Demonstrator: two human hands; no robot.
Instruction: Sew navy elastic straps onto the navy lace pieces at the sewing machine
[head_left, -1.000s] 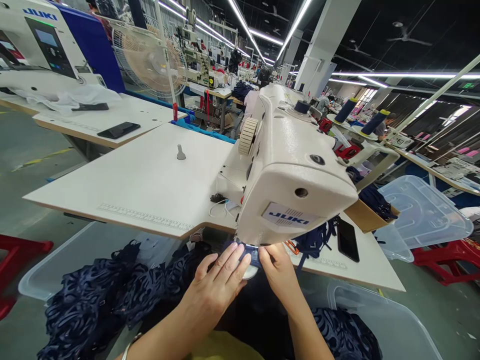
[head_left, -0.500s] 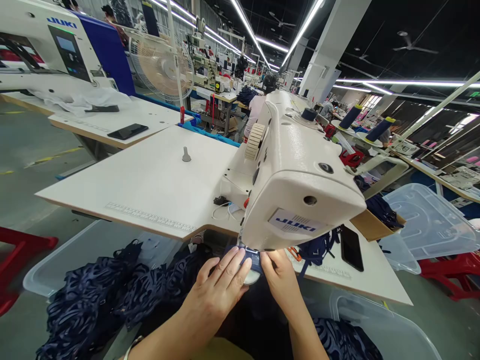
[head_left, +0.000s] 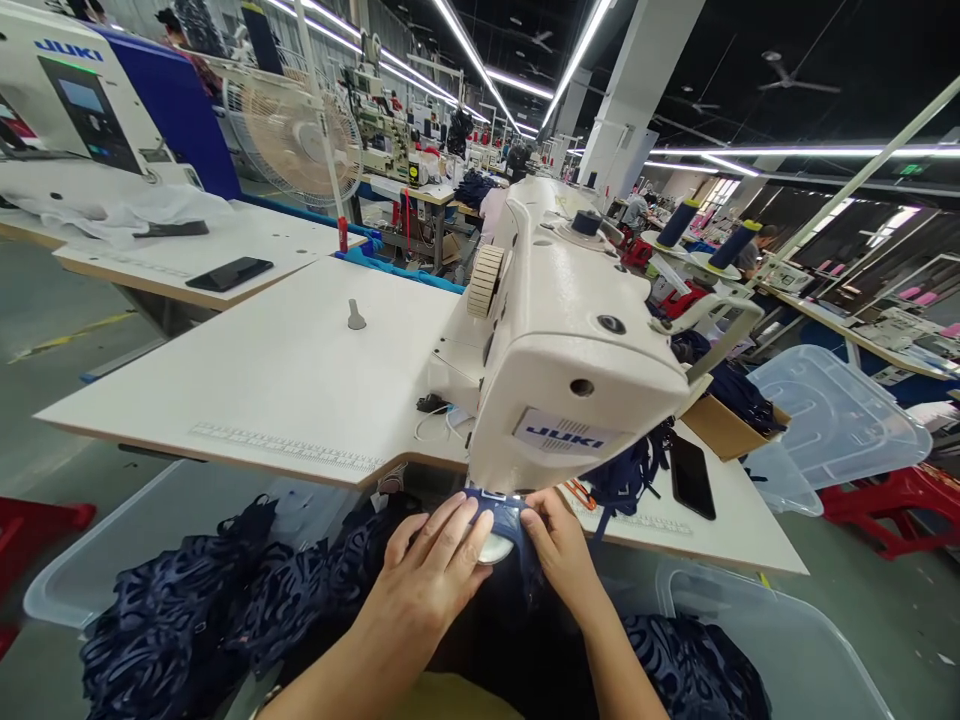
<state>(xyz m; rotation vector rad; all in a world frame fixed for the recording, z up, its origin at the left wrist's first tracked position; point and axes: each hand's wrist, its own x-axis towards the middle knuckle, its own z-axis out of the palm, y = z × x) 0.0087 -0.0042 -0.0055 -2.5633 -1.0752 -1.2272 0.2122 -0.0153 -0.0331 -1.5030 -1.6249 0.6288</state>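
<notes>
A white JUKI sewing machine (head_left: 570,350) stands on a white table (head_left: 285,370). Under its head lies a small navy fabric piece (head_left: 504,513). My left hand (head_left: 431,585) lies on the piece from the left, fingers stretched flat and pressing it down. From the right, my right hand (head_left: 559,545) pinches the piece's edge with bent fingers. The needle area is hidden under the machine head.
A clear bin (head_left: 142,530) at lower left holds a heap of navy lace fabric (head_left: 195,620); another bin (head_left: 780,650) sits at lower right. A black phone (head_left: 691,476) and orange scissors (head_left: 579,492) lie right of the machine. Behind stand a fan (head_left: 292,125), thread cones (head_left: 731,245), and other sewing stations.
Both hands stay on the navy piece under the machine head; more of the piece now shows between them. The view has shifted slightly.
</notes>
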